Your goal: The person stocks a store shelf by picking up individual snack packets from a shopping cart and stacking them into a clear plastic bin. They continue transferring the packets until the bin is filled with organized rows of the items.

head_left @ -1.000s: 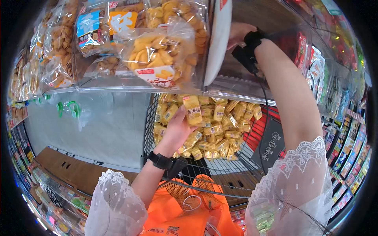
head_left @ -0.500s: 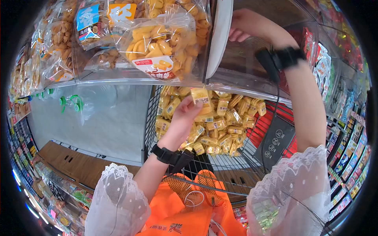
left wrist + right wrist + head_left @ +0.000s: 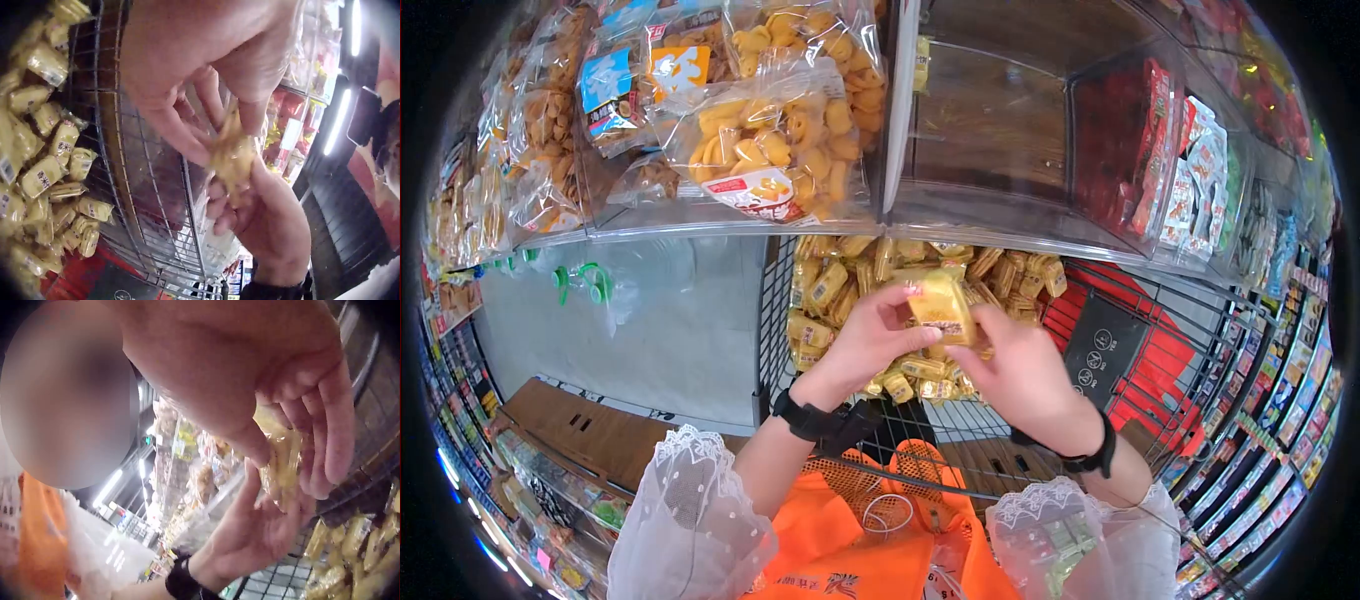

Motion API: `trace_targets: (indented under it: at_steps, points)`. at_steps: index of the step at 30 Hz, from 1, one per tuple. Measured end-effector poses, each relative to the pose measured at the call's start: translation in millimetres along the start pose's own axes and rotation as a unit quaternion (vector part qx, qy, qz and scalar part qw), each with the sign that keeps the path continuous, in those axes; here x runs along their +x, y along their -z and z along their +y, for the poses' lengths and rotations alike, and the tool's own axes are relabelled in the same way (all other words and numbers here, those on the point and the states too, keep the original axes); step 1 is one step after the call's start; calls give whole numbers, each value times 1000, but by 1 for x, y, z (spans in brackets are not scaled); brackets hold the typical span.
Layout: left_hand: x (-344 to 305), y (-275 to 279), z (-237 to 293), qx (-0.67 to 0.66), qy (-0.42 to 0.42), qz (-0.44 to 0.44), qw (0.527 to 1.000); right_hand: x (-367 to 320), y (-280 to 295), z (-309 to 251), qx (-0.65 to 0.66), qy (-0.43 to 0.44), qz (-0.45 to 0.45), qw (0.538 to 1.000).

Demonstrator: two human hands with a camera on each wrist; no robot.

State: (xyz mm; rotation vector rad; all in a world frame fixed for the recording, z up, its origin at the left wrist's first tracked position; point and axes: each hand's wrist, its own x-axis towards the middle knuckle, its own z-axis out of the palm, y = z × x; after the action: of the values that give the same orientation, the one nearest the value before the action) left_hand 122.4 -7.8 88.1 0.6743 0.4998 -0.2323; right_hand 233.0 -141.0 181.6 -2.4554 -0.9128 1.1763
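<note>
Above a shopping cart, both hands meet at a yellow packet of rice crackers (image 3: 945, 312) in shiny clear wrap. My left hand (image 3: 878, 335) grips its left side, thumb across the front. My right hand (image 3: 1025, 370) holds the right side between thumb and fingers. In the left wrist view the packet (image 3: 232, 159) lies between the fingertips of both hands. The right wrist view shows the packet (image 3: 281, 456) pinched there too, its far side hidden by fingers. Below, many like packets (image 3: 825, 285) lie heaped in the wire cart (image 3: 772, 320).
Ahead is a shelf with bags of yellow snacks (image 3: 770, 150) on the left and red and white packs (image 3: 1195, 190) on the right. Between them is a brown-bottomed bin (image 3: 990, 110), with a yellow packet (image 3: 922, 65) at its left edge. Clear green-handled bottles (image 3: 585, 283) stand lower left.
My right hand has come down out of the shelf bin to the packet in my left hand. The left hand with its packet has shifted slightly right and lower.
</note>
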Motion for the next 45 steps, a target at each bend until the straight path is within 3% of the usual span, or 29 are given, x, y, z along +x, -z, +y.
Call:
trace_targets:
  at_steps: [1, 2, 4, 6, 8, 11, 14, 17, 20, 22, 25, 27, 30, 32, 34, 36, 38, 39, 41, 42, 43, 44, 45]
  points:
    - [0, -2, 1, -17, -16, -7, 1000, 1, 12, 3, 73, 4, 3, 997]
    - [0, -3, 2, -36, -33, -14, 999, 4, 26, 5, 133, 47, 85, 986]
    - [3, -3, 7, 5, -19, -1, 1000, 21, 66, -6, 367, -29, 152, 917]
    - [4, -3, 8, 32, -8, 11, 999, 58, 103, 4, 270, -5, 154, 950]
    - [6, 1, 5, 47, 3, 20, 999, 126, 131, 26, 173, -26, 9, 985]
    - [9, 3, -3, 63, 9, 31, 997, 218, 124, 59, 228, -140, -3, 964]
    - [8, 13, -7, 82, 6, 49, 995, 277, 115, 80, 166, -91, -21, 982]
    - [5, 32, -10, 94, 13, 77, 993, 295, 100, 61, 48, -88, 32, 994]
    - [1, 51, -13, 92, 9, 98, 991, 313, 81, 59, -221, 41, 24, 974]
    - [0, 56, -12, 90, 5, 105, 990, 321, 69, 55, -222, 65, 45, 972]
    - [-1, 58, -11, 82, 7, 108, 991, 329, 50, 58, 74, -5, 91, 993]
    - [0, 56, -9, 71, 7, 104, 992, 327, 49, 64, 302, -63, 92, 947]
    - [-1, 54, -7, 78, -1, 98, 992, 325, 52, 63, 397, -67, 79, 912]
    - [-3, 57, -9, 80, -2, 99, 992, 314, 64, 52, 216, -28, 80, 973]
    - [-4, 57, -11, 78, -1, 101, 992, 311, 67, 47, 126, -17, 118, 985]
    - [-5, 57, -11, 76, 0, 107, 991, 322, 53, 31, 136, -32, 195, 971]
    - [-7, 58, -9, 73, 8, 109, 991, 403, 7, 34, 119, -258, 366, 886]
    - [-7, 59, -9, 71, 12, 110, 991, 434, 0, 30, 52, -357, 388, 848]
    - [-9, 61, -9, 69, 11, 111, 991, 435, 5, 33, -168, -325, 302, 880]
    - [-9, 62, -9, 68, 11, 112, 991, 407, 18, 45, -312, -180, 182, 915]
    - [-9, 63, -10, 68, 11, 114, 991, 390, 26, 51, -375, -92, 118, 915]
    - [-9, 65, -12, 68, 11, 116, 991, 372, 35, 57, -430, 5, 63, 900]
    - [-9, 66, -13, 68, 11, 118, 991, 363, 39, 61, -421, 35, 74, 903]
